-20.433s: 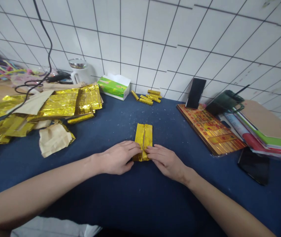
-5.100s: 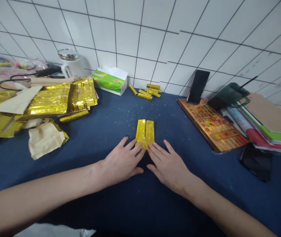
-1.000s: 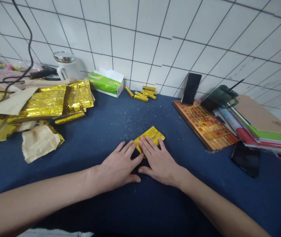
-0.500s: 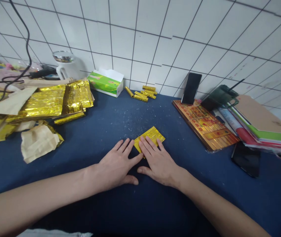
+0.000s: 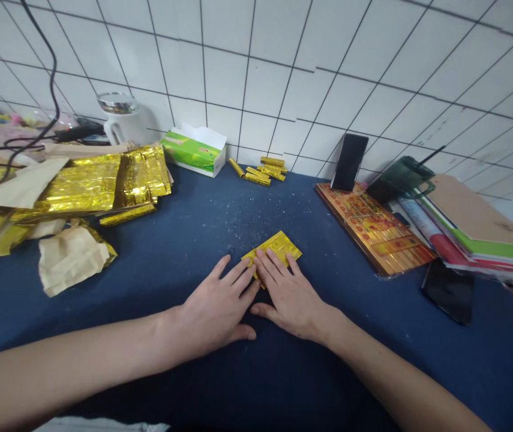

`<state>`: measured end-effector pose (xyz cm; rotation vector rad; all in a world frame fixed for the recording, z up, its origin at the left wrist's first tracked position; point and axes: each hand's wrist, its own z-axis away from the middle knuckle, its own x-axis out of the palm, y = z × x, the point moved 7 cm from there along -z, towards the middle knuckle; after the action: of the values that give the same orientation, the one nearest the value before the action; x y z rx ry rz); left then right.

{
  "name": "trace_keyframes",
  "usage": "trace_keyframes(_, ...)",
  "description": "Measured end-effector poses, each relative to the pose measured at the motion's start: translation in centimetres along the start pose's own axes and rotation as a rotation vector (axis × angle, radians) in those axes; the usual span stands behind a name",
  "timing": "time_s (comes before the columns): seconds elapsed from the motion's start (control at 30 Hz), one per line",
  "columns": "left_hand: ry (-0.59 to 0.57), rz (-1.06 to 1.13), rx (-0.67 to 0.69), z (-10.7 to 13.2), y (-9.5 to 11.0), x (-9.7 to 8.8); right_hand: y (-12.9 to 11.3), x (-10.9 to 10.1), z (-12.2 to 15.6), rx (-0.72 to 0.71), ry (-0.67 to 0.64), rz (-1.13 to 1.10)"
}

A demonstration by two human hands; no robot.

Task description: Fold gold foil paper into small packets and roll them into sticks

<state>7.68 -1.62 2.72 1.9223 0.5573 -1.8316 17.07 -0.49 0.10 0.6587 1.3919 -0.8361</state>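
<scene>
A folded piece of gold foil paper lies on the dark blue tabletop in front of me. My right hand rests flat on it, fingers stretched over its middle and thumb out to the left on the table. Against its left edge are the fingertips of my left hand, with the fingers spread. Both hands cover the near part of the foil paper, so its lower edge is mostly hidden. Neither hand grips anything.
Gold foil sheets pile up at left, near a crumpled sheet. At the wall stand a white mug, a tissue pack and small gold rolls. Rightward are an upright phone, an orange-gold pack, and another phone.
My left hand has shifted slightly right, its fingers coming closer to my right hand and onto the left edge of the gold foil paper. My right hand stays in place.
</scene>
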Motion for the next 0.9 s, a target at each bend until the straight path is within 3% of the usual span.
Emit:
trace_keyframes(0.4, -0.023, 0.048, 0.061, 0.1, -0.1, 0.5, 0.0, -0.1, 0.0, 0.008, -0.014, -0.017)
trace_keyframes(0.63, -0.030, 0.040, 0.052, 0.0, 0.0, 0.4, 0.3, -1.2, 0.2, -0.005, -0.059, -0.157)
trace_keyframes(0.77, -0.019, 0.058, 0.061, 0.1, 0.0, 0.4, -0.8, -2.4, 0.2, -0.102, 0.007, -0.242)
trace_keyframes(0.9, -0.029, 0.070, 0.064, 0.1, 0.0, 0.8, -1.8, -2.0, -0.3, -0.192, 0.013, -0.329)
